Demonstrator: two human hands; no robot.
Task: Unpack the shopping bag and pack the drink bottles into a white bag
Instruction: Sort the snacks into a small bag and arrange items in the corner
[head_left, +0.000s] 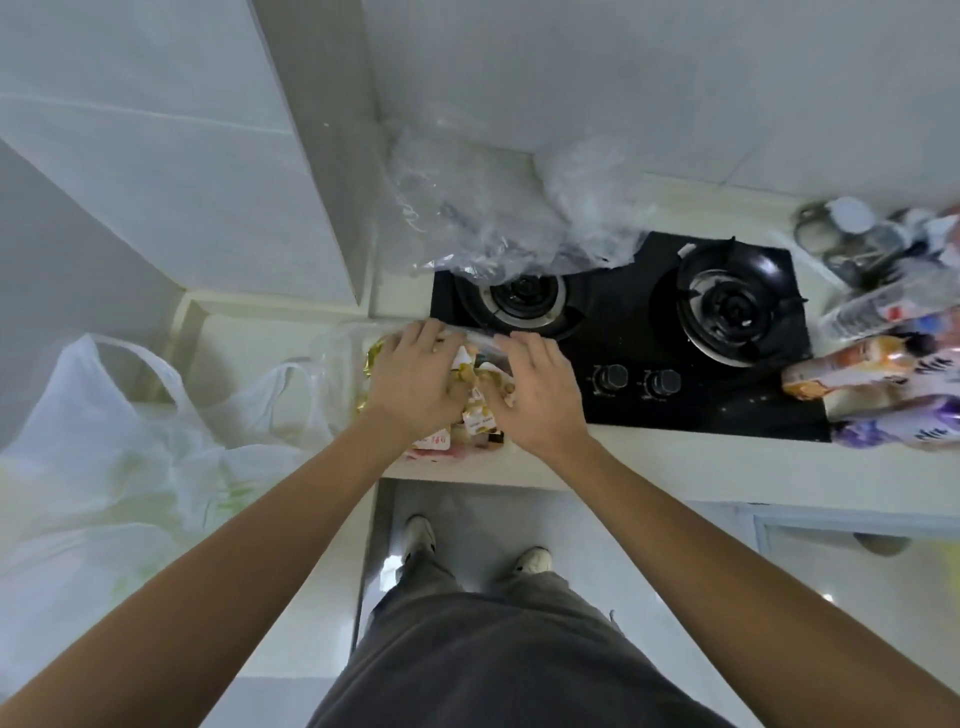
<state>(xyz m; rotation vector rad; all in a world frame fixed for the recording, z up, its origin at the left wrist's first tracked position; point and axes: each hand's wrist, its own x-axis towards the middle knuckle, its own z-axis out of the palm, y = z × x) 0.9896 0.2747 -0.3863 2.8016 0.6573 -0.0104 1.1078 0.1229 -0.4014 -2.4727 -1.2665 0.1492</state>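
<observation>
From the head view I look straight down at a pale table (649, 457) with a black two-burner gas hob (623, 338) set into it; my two bare arms reach forward over the near edge. My left hand (410, 379) lies palm down on a pile of snack packets (475, 415) at the hob's near left corner, its fingers spread over the crinkled gold and white wrappers; whether they curl round a packet I cannot tell. My right hand (540, 395) rests just beside it on the same pile, fingers fairly straight and pointing away from me, touching a clear wrapper at the far side of the pile; the two hands are close together but not touching.

The drink bottles (883, 364) lie in a blurred heap at the far right end of the table, right of the hob; I make out an orange one, a clear one and purple-labelled ones, all on their sides. A white bag (119, 441) sits at the left, its handles standing up and its mouth slack; a clear plastic bag (493, 223) lies crumpled at the far side, draped over the left burner. Below the table edge I see dark trousers and two pale shoes on the floor.
</observation>
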